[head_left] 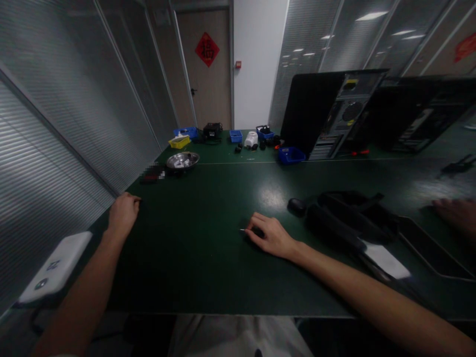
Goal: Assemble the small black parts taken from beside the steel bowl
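Observation:
Near the middle of the green table (208,233), my right hand (269,234) is closed in a pinch. A short, thin, pale tip sticks out to the left of its fingers; it is too small to name. My left hand (124,212) is at the table's left edge with its fingers curled together. Something small and dark may be at its fingertips, but I cannot make it out. Beyond the left hand stands a round metal dish (182,161) with small parts in it. A black computer mouse (296,207) lies to the right of my right hand.
A black bag (345,218) and a dark flat tray-like thing (433,248) lie to the right, near another person's hand (455,212). Computer cases (327,114), a blue bin (291,155) and a yellow tray (179,142) stand behind. A white box (55,267) sits left.

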`<state>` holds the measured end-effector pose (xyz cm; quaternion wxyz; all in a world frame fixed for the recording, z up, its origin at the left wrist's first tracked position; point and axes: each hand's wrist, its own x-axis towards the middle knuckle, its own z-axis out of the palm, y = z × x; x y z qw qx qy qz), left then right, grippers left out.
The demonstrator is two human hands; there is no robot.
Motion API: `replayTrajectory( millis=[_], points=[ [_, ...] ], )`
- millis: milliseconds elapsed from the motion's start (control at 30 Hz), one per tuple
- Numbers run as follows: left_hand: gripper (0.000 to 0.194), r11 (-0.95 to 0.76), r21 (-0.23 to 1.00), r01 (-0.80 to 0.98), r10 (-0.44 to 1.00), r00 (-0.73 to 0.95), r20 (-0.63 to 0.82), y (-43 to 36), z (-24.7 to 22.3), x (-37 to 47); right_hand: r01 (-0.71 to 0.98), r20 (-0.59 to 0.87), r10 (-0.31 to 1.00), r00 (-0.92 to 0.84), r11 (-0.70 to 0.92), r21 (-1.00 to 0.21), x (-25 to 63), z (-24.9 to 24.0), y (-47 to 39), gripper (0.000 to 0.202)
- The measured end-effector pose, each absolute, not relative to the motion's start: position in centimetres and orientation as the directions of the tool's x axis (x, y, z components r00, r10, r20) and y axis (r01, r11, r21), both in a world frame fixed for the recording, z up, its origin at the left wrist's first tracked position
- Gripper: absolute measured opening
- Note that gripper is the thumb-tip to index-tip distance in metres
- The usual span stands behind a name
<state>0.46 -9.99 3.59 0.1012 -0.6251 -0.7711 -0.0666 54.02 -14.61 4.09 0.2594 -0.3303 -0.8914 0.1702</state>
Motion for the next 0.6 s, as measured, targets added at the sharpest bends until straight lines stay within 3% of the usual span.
replayTrajectory(
  millis=[233,600],
  points=[
    [0.041,0.251,-0.071,0.965,0.940,-0.226,0.255,-10.3,4.2,1.3,0.497,0.358,0.673,-0.648,0.729,-0.471,54.0,4.0,-14.7,0.011],
    [0.037,0.254,0.134,0.958,0.922,-0.282,0.266,-10.6,4.2,0.4,0.494,0.349,0.669,-0.656,0.730,-0.472,54.1,4.2,-14.8,0.011]
  ],
)
